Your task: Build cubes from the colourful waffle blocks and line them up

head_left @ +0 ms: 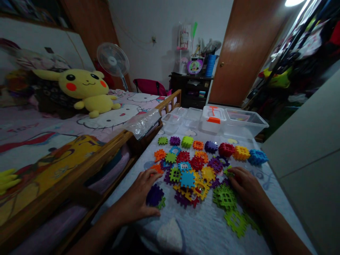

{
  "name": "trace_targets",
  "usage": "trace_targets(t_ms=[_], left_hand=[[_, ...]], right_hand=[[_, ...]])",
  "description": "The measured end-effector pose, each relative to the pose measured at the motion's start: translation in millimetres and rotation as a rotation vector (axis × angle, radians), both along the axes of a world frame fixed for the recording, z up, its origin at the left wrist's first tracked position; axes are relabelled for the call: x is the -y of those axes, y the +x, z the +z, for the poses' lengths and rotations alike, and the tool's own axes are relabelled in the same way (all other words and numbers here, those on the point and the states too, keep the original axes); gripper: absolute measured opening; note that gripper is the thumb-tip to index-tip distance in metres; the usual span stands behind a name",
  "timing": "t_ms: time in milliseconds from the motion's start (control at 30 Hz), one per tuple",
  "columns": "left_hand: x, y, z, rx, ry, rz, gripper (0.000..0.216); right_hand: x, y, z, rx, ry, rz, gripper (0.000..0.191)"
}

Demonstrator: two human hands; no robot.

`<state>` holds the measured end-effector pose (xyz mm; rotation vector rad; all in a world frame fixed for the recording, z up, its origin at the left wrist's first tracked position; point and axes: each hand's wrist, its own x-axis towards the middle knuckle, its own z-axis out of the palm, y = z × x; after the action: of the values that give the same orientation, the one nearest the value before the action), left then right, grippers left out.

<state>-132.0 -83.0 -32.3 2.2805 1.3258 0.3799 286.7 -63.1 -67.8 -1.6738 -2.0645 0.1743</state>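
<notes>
My left hand (pixel 139 196) rests on the cloth at the pile's left side, thumb and fingers apart. A dark purple notched tile (pixel 154 195) lies between them, and the fingertips are by an orange tile (pixel 157 168). On the pile's right side, the fingertips of my right hand (pixel 247 186) are closed on a small green notched tile (pixel 228 172), partly hidden. Lattice-like green tiles (pixel 224 197) lie beside that hand. Between both hands is a loose heap of interlocking plastic tiles, with a blue square tile (pixel 187 179) and yellow tiles (pixel 208 174) on top.
Behind the heap runs a row of stacks sorted by colour, ending in a blue stack (pixel 257 157). Farther back stand clear plastic bins (pixel 245 122) and a lidded box (pixel 214 120). A wooden bed rail (pixel 111 148) borders the table's left side.
</notes>
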Motion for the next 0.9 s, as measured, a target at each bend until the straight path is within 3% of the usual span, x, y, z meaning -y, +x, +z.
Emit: trace_targets(t_ms=[167, 367, 567, 700, 800, 900], left_hand=[[6, -7, -7.1, -0.004, -0.120, 0.003, 0.092], [-9, 10, -7.6, 0.118, -0.075, -0.033, 0.080], [-18, 16, -10.7, 0.125, 0.083, -0.101, 0.072], [-28, 13, 8.1, 0.173, 0.081, -0.133, 0.069], [-50, 15, 25.6, 0.272, 0.044, -0.018, 0.053], [-85, 20, 26.9, 0.348, 0.101, 0.200, 0.041]], right_hand=[[-1, 3, 1.6, 0.000, 0.066, -0.027, 0.034], [0, -6, 11.6, -0.011, 0.088, 0.002, 0.032], [5, -50, 48.4, -0.036, -0.001, 0.200, 0.026], [5, -94, 71.8, -0.047, -0.102, 0.384, 0.029], [-1, -123, 76.7, -0.015, -0.168, 0.432, 0.042], [-7, -142, 71.8, 0.058, -0.253, 0.395, 0.054]])
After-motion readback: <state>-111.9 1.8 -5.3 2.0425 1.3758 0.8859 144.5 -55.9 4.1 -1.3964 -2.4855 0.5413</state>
